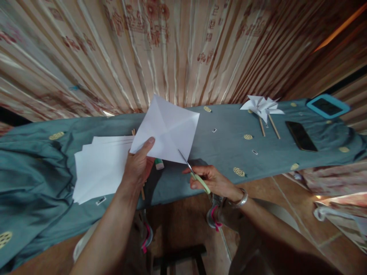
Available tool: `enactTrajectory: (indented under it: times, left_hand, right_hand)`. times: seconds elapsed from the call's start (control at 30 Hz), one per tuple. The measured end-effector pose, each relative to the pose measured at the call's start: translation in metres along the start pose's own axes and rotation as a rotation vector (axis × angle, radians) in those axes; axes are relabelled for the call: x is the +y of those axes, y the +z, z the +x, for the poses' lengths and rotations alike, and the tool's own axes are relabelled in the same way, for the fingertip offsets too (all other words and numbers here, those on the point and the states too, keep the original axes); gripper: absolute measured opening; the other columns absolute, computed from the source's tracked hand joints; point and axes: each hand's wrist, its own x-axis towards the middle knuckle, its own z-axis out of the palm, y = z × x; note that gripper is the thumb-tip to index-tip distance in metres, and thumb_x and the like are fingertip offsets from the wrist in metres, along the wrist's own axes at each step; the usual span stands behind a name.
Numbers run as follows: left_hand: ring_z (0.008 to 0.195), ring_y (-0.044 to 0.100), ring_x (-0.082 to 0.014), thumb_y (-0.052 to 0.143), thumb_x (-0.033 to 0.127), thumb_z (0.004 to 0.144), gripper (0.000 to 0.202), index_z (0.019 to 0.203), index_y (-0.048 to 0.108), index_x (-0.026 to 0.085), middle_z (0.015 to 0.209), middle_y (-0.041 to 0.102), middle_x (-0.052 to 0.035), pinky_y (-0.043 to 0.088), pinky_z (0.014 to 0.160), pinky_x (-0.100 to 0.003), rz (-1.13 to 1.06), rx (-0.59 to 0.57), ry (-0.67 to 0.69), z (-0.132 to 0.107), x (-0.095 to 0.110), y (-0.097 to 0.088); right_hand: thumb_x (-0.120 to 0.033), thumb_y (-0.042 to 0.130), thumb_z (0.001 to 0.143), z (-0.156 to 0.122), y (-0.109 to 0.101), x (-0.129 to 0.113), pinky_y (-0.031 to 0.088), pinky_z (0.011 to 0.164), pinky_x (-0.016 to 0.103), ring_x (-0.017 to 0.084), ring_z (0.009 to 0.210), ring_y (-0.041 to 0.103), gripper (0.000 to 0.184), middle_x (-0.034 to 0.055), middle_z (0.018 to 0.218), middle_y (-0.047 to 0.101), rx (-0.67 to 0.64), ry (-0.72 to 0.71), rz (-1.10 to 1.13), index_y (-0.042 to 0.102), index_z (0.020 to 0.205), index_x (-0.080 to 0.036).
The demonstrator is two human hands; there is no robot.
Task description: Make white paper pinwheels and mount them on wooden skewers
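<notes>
The left hand (140,158) pinches a white square sheet of paper with fold lines (169,126), thumb on top and the other fingers underneath. The sheet is up above the table, tilted. The right hand (210,177) holds silver scissors with pale green handles (200,182), its pointing finger stretched out. One blade lies over the corner of the sheet nearest the right hand; I can't tell how wide the blades are. A shiny silver bracelet (243,198) is around the right wrist.

Just right of the left hand, a green and white tube (159,164) peeks out below the sheet. A pile of white paper (100,160) lies left of the left hand. Far to the right, past both hands, are white paper pinwheels on thin wooden sticks (260,109). Beyond them are a black phone (301,136) and a blue-edged tablet (328,106). All these lie on a blue-green cloth with yellow pineapples (223,149).
</notes>
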Motion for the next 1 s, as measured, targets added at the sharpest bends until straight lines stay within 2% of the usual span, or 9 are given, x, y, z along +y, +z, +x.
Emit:
enactTrajectory:
  times: [0.2,0.47,0.63,1.0]
  left_hand:
    - [0.098,0.07,-0.0238,0.081,0.022,0.06,0.024,0.082,0.072,0.026,0.1,0.075,-0.0036,0.06,0.078,-0.031,-0.012,-0.005,-0.007,-0.0005,0.0011,0.0016]
    - [0.095,0.071,-0.023,0.083,0.023,0.058,0.032,0.089,0.072,0.026,0.102,0.075,-0.0037,0.06,0.076,-0.03,-0.031,0.002,-0.007,-0.0005,0.0015,0.0015]
    - [0.092,0.071,-0.0226,0.083,0.021,0.058,0.029,0.085,0.072,0.022,0.097,0.075,-0.0055,0.059,0.079,-0.03,-0.052,0.009,-0.01,-0.0008,0.0018,0.002]
    - [0.092,0.071,-0.0236,0.084,0.017,0.053,0.033,0.083,0.071,0.019,0.087,0.075,-0.0045,0.059,0.081,-0.032,-0.05,0.005,-0.043,0.0004,0.0006,0.0003]
  right_hand:
    - [-0.045,0.078,0.069,-0.0001,0.0009,-0.0007,0.038,0.052,0.021,0.007,0.056,0.044,0.045,-0.0041,0.066,0.056,0.023,0.033,0.032,0.067,0.1,-0.015]
    - [-0.047,0.078,0.067,0.0012,0.0019,0.0022,0.036,0.051,0.02,0.006,0.054,0.041,0.048,-0.0056,0.062,0.054,0.053,0.028,0.044,0.067,0.1,-0.014]
    - [-0.047,0.08,0.065,0.0021,0.0014,0.0048,0.033,0.049,0.02,0.006,0.053,0.041,0.049,-0.0054,0.06,0.054,0.073,0.035,0.038,0.068,0.099,-0.013]
    - [-0.047,0.083,0.058,0.0036,0.0036,0.0009,0.04,0.05,0.02,0.006,0.049,0.048,0.048,-0.006,0.056,0.057,0.114,0.092,0.13,0.069,0.091,-0.015]
